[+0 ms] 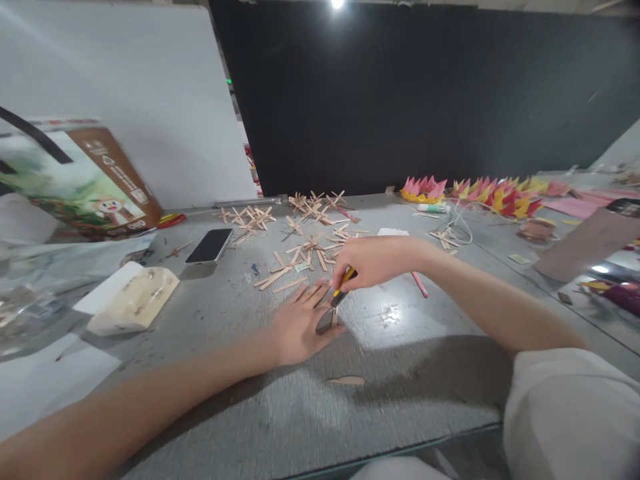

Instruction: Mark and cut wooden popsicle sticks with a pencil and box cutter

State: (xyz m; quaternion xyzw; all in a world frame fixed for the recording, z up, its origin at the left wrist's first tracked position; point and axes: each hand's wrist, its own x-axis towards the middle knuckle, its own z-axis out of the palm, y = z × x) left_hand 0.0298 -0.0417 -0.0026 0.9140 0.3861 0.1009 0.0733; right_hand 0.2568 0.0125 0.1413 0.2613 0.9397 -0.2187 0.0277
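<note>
Grey table (425, 373) before black wall (425, 93), white panel (125, 80), ceiling light (337, 3)

Two bare forearms are seen, one entering from the lower left, the other from the right. No watch, ring, band or glove is seen on the left hand (299, 327) or the right hand (373, 261). The left arm is uncovered along its whole visible length. The upper right arm is covered by a short sleeve (565, 407) of pale, off-white cloth, plain and unmarked, with soft folds. A further patch of the same pale cloth (400, 470) is noted at the bottom edge. Fingernails are short and unpainted where visible.
</note>
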